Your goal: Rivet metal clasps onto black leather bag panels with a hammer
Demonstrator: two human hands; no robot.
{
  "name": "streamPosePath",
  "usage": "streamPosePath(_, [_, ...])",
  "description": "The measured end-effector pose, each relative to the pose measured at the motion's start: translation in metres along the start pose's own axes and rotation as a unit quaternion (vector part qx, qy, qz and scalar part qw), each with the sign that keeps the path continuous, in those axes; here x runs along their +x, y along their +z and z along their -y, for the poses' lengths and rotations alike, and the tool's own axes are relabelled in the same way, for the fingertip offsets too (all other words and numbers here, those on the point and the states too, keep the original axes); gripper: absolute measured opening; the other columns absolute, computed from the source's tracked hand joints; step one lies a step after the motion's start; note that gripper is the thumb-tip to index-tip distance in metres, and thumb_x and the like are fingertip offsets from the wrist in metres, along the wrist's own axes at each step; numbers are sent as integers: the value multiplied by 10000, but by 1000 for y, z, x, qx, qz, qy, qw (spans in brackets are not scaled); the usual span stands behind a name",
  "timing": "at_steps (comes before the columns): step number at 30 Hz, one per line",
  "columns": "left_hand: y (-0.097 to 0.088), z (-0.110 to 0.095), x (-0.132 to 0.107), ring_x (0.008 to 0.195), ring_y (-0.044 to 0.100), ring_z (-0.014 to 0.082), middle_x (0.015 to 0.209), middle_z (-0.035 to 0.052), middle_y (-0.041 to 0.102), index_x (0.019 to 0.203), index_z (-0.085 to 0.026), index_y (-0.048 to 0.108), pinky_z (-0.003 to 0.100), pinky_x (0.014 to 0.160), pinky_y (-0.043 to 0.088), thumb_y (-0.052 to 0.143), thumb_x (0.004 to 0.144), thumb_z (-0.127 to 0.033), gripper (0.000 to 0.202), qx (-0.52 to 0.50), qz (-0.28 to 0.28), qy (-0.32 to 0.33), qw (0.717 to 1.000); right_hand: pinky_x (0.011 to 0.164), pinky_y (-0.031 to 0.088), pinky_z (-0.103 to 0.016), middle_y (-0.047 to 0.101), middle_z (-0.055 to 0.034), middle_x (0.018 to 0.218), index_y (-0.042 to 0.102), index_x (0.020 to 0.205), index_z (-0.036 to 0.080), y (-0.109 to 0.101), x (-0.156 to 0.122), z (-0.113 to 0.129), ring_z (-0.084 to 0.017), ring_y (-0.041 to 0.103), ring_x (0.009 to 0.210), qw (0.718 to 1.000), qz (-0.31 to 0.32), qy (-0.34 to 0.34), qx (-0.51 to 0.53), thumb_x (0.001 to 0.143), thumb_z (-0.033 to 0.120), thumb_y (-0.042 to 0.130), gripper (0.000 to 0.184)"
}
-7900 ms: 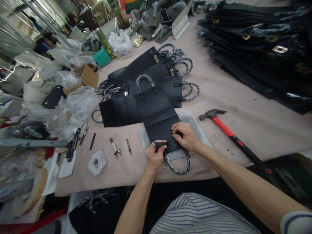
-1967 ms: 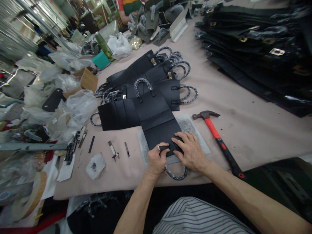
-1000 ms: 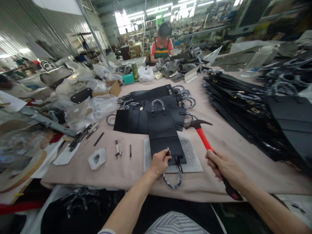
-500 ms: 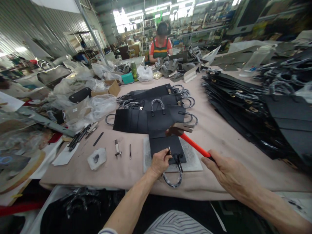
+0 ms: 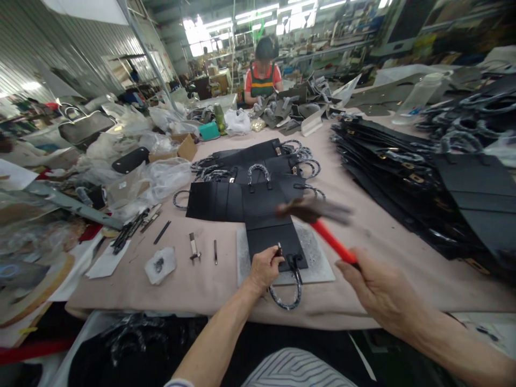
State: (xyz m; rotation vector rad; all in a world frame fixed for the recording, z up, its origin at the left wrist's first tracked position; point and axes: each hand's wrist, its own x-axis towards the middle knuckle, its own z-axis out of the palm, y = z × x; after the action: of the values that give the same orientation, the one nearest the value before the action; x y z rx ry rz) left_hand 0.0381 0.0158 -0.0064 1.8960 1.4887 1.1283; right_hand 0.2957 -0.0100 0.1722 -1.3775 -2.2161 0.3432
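Observation:
My left hand (image 5: 266,267) is closed round a small metal punch (image 5: 279,248), its top end showing above the fingers. The punch stands over a black leather bag panel (image 5: 270,239) that lies on a pale stone slab (image 5: 318,258). A plastic-wrapped handle (image 5: 287,306) loops from the panel's near end over the table edge. In my right hand (image 5: 374,279) is a hammer (image 5: 332,239) with a red handle. Its head, blurred by motion, hangs above the panel, apart from the punch. What the punch tip touches is hidden by my fingers.
Left of the slab lie a thin metal rod (image 5: 215,252), a small metal tool (image 5: 194,248) and a whitish lump (image 5: 160,265). Black bag pieces are piled on the right (image 5: 395,177). A co-worker (image 5: 263,75) sits across the table behind grey scraps.
The hammer has swung slightly up and to the right, its head now smeared by motion. My left hand and the punch stay in place.

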Motion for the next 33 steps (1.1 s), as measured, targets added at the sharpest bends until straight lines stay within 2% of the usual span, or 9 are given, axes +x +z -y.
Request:
streamPosePath(3, [-1,-1,1,822,738,179,911,29,770,944,-202,702,249,802,572,649,878,-74,154,3,7,-7,1000,468,171,-320,517,20,509,465,786,250,13,-7,-11,-147,417,387,991,116,-11,-64,1028,527,392,375])
streamPosePath(8, [-1,-2,2,851,739,180,937,27,773,950,-205,696,255,822,569,653,873,-75,157,-2,5,-5,1000,512,230,-314,543,8,563,464,826,247,15,-6,-12,-156,467,445,993,83,46,-66,1041,524,339,371])
streamPosePath(13, [-1,-1,0,823,739,188,911,32,768,955,-204,698,267,794,582,659,870,-85,152,11,12,-2,1000,513,169,-337,561,-4,555,494,822,247,17,-6,-22,-166,464,437,980,179,58,-69,991,515,417,326])
streamPosePath(18, [0,-1,-2,870,740,195,939,35,767,987,-200,700,278,832,588,662,869,-73,177,0,1,5,1000,539,345,-299,575,-12,619,492,791,240,44,-9,-62,-176,557,558,965,149,205,66,963,591,377,408])
streamPosePath(22, [-1,-2,-2,879,740,199,962,36,767,991,-200,695,284,841,592,670,873,-71,177,-1,11,-1,1000,419,339,-291,493,20,612,492,828,241,82,-25,-109,-154,446,440,883,178,404,160,942,640,326,447])
streamPosePath(24, [-2,-4,-2,893,740,200,978,38,764,1007,-200,689,286,847,593,671,879,-75,180,0,14,0,1000,440,384,-311,520,0,636,531,887,229,96,-33,-127,-177,489,463,874,184,431,127,959,615,305,453])
streamPosePath(26, [-5,-6,-1,906,739,200,992,41,761,1025,-199,683,289,859,591,674,887,-87,178,1,20,5,1000,547,463,-357,598,-68,723,578,935,200,105,-36,-133,-227,591,582,910,162,382,17,969,554,329,435])
streamPosePath(29, [-11,-11,2,908,735,204,978,45,754,1029,-195,679,293,863,590,694,896,-129,150,10,37,8,999,782,517,-433,663,-192,1081,620,1130,148,114,-26,-116,-312,666,925,969,65,213,-110,977,449,390,409])
streamPosePath(33, [-14,-15,5,910,730,210,957,47,752,991,-201,683,301,873,580,667,913,-152,94,15,55,-7,998,999,472,-463,573,-172,1390,582,1339,183,143,0,-66,-318,557,1242,998,-2,3,-66,994,373,479,407])
